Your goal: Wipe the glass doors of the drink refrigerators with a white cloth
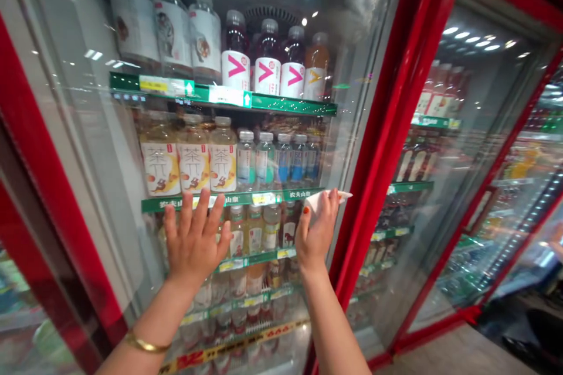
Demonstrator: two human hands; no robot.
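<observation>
In front of me is the glass door [360, 29] of a drinks fridge. My left hand [196, 240] lies flat with fingers spread, apparently against the glass, below the tea bottles [193, 158]. My right hand [317, 228] is closed around a white tissue [313, 202], close to the glass near the door's right side. One corner of the tissue sticks out past the fingertips. A gold bangle [147, 344] circles my left wrist.
Behind the glass, several shelves hold bottles, including purple-drink bottles [268, 64] and large water bottles [173, 29]. A red door frame [382, 129] rises at the right. Another glass-fronted fridge [422, 234] stands beyond it, and floor [433, 348] shows at lower right.
</observation>
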